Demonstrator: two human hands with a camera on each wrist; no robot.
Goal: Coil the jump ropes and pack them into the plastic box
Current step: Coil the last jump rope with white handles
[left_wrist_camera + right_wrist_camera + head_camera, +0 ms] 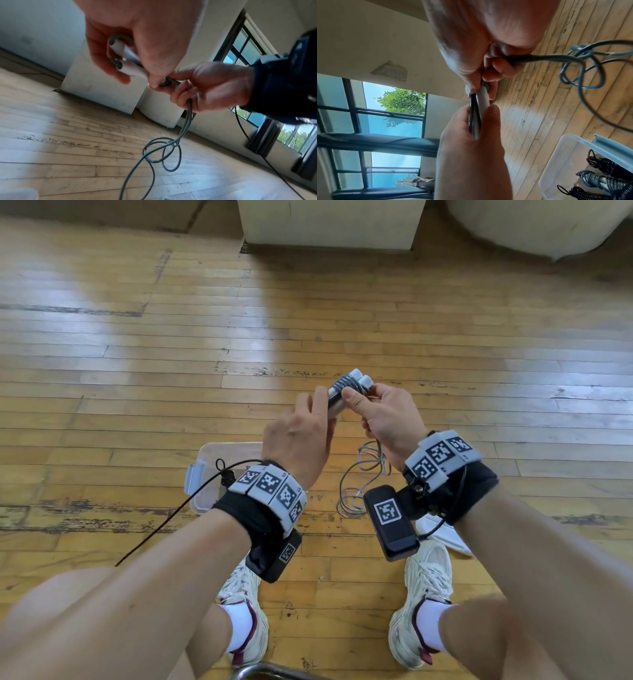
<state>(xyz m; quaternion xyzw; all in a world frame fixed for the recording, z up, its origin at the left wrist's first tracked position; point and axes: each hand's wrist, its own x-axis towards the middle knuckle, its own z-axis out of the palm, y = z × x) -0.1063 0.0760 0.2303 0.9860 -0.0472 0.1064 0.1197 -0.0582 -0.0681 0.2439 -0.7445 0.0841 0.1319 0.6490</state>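
While the left hand (301, 433) grips the 2 white handles (346, 392), the right hand (387, 416) pinches the grey jump rope (359, 477) trailing to the floor (137, 371) beside the plastic box (212, 460).

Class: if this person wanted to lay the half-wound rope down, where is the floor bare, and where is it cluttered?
Bare: wooden floor ahead of both hands, up to the pale block. Crowded: near the shoes, with plastic box and loose grey cord.

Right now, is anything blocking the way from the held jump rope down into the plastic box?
Nothing visible blocks it. The plastic box sits open on the floor with coiled ropes already inside, and the left forearm only hides it from the head view.
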